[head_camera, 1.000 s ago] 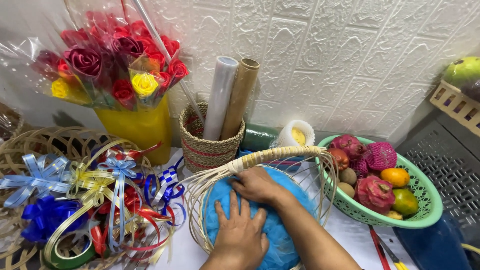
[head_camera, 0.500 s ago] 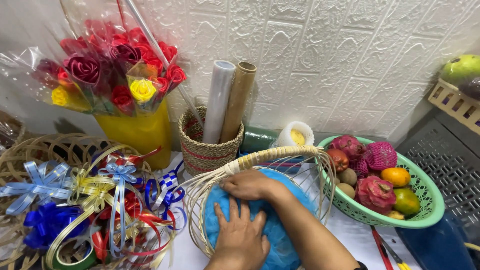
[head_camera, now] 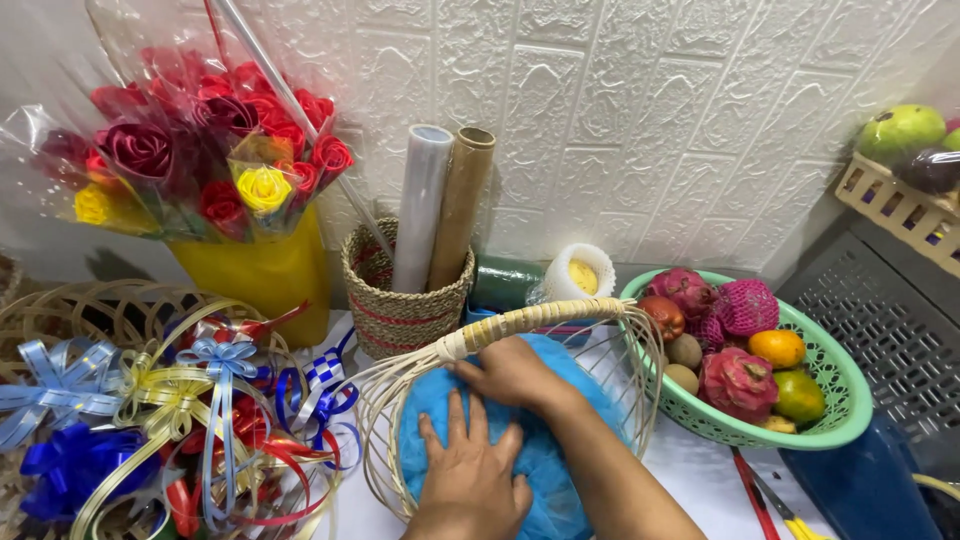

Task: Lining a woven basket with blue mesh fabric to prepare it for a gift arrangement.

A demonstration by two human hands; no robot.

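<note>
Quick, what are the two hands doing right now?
Left hand: open, fingers spread, pressing flat on the blue mesh in the basket.
Right hand: on the mesh under the handle; grip cannot be told.

Two hands (head_camera: 490, 440) are seen, lower centre. Two rolls (head_camera: 440, 205) are counted in one woven pot (head_camera: 405, 300); three dragon fruits (head_camera: 738, 382) in one green basket (head_camera: 835, 385), right.

Clear cellophane wrap (head_camera: 150, 120) around roses, upper left, standing in yellow bag (head_camera: 262, 280). No labels, signs, screens.
</note>
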